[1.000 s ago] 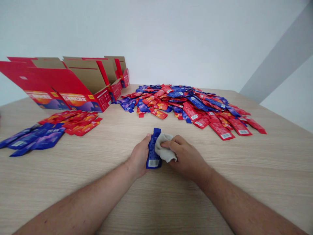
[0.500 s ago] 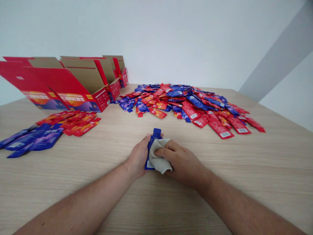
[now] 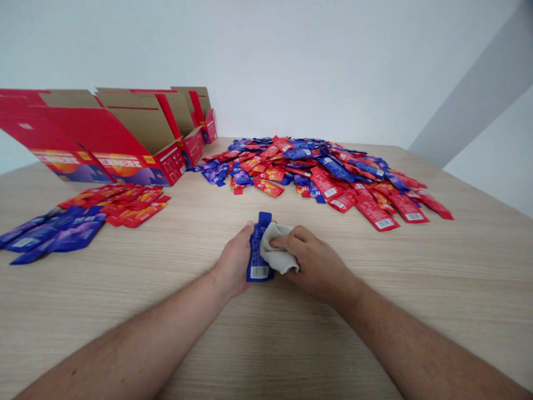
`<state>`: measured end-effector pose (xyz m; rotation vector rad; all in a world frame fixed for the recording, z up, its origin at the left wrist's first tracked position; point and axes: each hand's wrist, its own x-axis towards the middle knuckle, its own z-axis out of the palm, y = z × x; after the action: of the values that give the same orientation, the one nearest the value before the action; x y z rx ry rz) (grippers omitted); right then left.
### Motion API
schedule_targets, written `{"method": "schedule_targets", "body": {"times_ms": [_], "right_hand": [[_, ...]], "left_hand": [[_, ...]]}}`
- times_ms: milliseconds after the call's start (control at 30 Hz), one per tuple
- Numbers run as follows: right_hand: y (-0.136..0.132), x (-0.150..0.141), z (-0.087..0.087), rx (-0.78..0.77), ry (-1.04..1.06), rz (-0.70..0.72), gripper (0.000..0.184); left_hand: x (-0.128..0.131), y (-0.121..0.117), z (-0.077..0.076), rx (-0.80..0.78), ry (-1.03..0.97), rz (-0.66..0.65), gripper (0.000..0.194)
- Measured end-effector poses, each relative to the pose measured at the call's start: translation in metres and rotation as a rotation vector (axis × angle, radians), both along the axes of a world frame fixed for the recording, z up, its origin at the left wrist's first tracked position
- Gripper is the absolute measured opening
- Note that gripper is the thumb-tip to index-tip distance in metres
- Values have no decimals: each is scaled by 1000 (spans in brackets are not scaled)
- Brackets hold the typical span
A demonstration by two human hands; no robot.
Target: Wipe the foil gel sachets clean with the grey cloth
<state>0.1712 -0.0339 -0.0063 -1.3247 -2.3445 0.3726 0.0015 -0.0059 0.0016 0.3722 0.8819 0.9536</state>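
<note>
Grips a blue sachet in the left hand, partly curled around its left edge, with the thumb up toward the narrow neck and the other fingers mostly hidden behind. Pinches a bunched grey cloth in the closed right hand, with the index finger pressed into its folds, laying it against the sachet's right side. Holds the sachet between the two hands, neck pointing away from the body, showing pale fine print and a white barcode at the wide near end; partly covered by the cloth. Has red sachets on the table beyond and left of the left hand, touching blue sachets farther left. Has open red boxes behind those, and a mixed heap of red and blue sachets beyond both hands.
</note>
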Motion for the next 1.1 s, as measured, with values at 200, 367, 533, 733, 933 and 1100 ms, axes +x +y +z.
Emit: {"method": "schedule_targets", "body": {"times_ms": [200, 367, 533, 733, 933, 1100], "right_hand": [[-2, -2, 2, -11, -44, 141, 51], [0, 2, 1, 27, 5, -1, 47], [-2, 1, 1, 21, -4, 106, 47], [-2, 1, 1, 41, 7, 23, 49], [-4, -2, 1, 47, -5, 34, 48], [-4, -2, 1, 19, -6, 97, 49]], "left_hand": [[-1, 1, -2, 30, 35, -31, 53], [2, 0, 2, -20, 66, -28, 59], [2, 0, 1, 24, -4, -44, 56], [2, 1, 0, 0, 50, -28, 57], [2, 1, -1, 36, 22, -27, 57], [2, 1, -2, 37, 46, -35, 55]]}}
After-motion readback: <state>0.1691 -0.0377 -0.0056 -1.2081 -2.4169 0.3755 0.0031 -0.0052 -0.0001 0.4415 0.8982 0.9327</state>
